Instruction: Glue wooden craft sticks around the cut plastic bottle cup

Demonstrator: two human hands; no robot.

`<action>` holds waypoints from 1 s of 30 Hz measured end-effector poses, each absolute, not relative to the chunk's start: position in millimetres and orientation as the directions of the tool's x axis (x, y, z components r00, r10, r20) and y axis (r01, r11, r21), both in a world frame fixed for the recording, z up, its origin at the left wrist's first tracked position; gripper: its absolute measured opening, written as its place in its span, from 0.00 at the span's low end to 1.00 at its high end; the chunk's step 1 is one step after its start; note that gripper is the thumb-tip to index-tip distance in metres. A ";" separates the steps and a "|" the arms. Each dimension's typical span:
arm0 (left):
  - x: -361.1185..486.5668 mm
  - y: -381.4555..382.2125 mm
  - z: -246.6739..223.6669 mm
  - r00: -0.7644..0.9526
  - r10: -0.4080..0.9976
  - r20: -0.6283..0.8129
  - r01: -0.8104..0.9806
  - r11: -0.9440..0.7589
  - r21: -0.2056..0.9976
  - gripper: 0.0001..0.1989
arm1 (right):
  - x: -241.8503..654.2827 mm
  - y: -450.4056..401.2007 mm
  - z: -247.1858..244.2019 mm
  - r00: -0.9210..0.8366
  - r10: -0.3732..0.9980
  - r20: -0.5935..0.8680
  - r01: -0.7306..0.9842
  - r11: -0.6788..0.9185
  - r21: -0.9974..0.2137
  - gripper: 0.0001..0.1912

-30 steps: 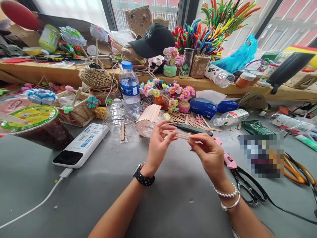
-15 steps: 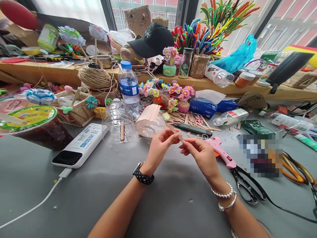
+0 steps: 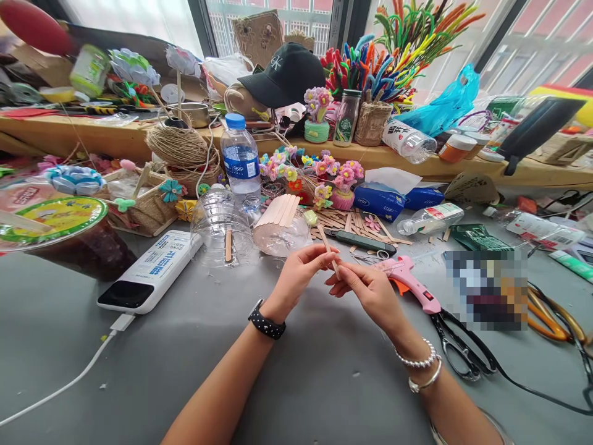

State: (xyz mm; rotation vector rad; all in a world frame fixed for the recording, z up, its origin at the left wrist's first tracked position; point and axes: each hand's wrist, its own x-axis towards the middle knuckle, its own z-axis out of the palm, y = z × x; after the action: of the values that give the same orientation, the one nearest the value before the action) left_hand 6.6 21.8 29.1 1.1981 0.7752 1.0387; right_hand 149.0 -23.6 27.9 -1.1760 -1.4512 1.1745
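Between my two hands is a wooden craft stick (image 3: 324, 238), tilted with its far end up and to the left. My left hand (image 3: 303, 272) pinches it near the middle, fingers closed. The fingers of my right hand (image 3: 364, 287) grip its near end. Just beyond my left hand lies a cut clear plastic bottle piece (image 3: 280, 238) with a row of sticks (image 3: 280, 212) across its top. Another clear bottle piece (image 3: 220, 225) beside it carries a single upright stick (image 3: 228, 246). A pink glue gun (image 3: 412, 281) rests right of my right hand.
Loose craft sticks (image 3: 343, 221) and a dark green utility knife (image 3: 361, 241) lie behind my hands. Black-handled scissors (image 3: 463, 349) are at right. A power bank (image 3: 151, 272), drink cup (image 3: 78, 241) and water bottle (image 3: 239, 161) stand left. A cluttered wooden shelf (image 3: 278, 147) runs along the back.
The craft stick has turned to a steeper angle, its far end now pointing further away from me. My right hand has shifted slightly left and down; the left fingers have adjusted a little.
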 end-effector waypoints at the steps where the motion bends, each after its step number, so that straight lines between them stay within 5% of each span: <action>1: 6.5 22.1 28.8 0.360 0.932 0.042 -0.228 0.044 0.973 0.08 | 149.4 -23.6 28.3 -0.146 0.986 0.085 0.139 0.105 -0.985 0.15; 11: 7.4 22.6 29.0 0.340 0.940 0.020 -0.212 0.056 0.976 0.08 | 148.1 -23.5 27.0 -0.151 0.975 0.163 0.254 0.197 -0.947 0.15; 22: 9.0 22.0 26.6 0.293 0.956 0.018 -0.143 0.025 0.989 0.10 | 145.5 -27.0 23.6 -0.151 0.914 0.377 0.546 0.395 -0.739 0.14; 30: 8.0 21.5 30.5 0.330 0.944 -0.003 -0.154 0.057 0.986 0.09 | 143.6 -27.1 22.5 -0.120 0.948 0.295 0.446 0.317 -0.837 0.14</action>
State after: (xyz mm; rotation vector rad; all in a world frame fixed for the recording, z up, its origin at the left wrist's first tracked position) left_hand 8.0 21.5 30.5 1.2093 0.8619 1.0126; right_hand 143.6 -27.1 22.5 -1.2628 -1.7198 0.7302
